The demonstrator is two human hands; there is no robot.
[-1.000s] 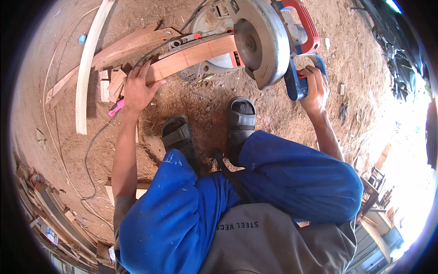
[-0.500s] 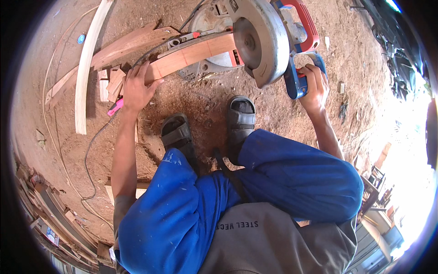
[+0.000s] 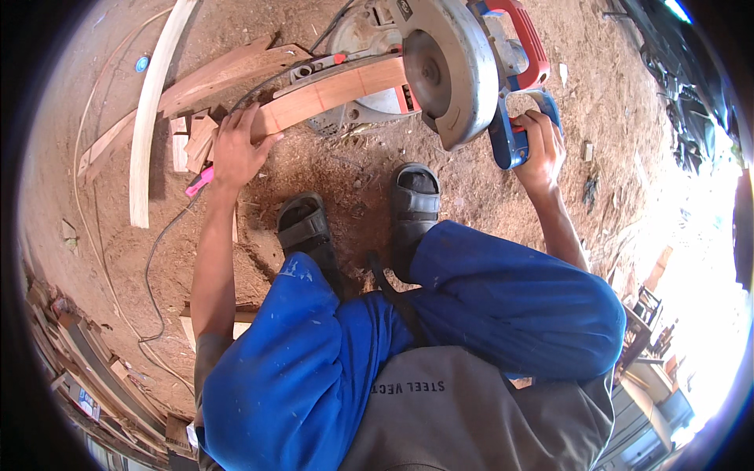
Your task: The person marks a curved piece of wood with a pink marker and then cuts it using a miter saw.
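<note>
My left hand (image 3: pixel 237 149) grips the near end of a reddish wooden board (image 3: pixel 334 92), thumb on the near side and fingers over the top. The board lies against the fence of a miter saw (image 3: pixel 463 74), with red pencil-like lines across it. Its far end passes behind the saw's grey blade guard. My right hand (image 3: pixel 540 147) is wrapped round the saw's blue handle, fingers near the red trigger. The round blade (image 3: pixel 428 71) shows beside the guard, over the board's right end; whether it touches the wood is hidden.
A long pale strip (image 3: pixel 153 118) and rough planks (image 3: pixel 212 77) lie at the left, with small offcuts (image 3: pixel 191 143) near my left hand. A pink-handled tool (image 3: pixel 199 182) and a dark cable (image 3: pixel 154 286) are close by. My sandalled feet stand before the saw on sawdust-covered ground.
</note>
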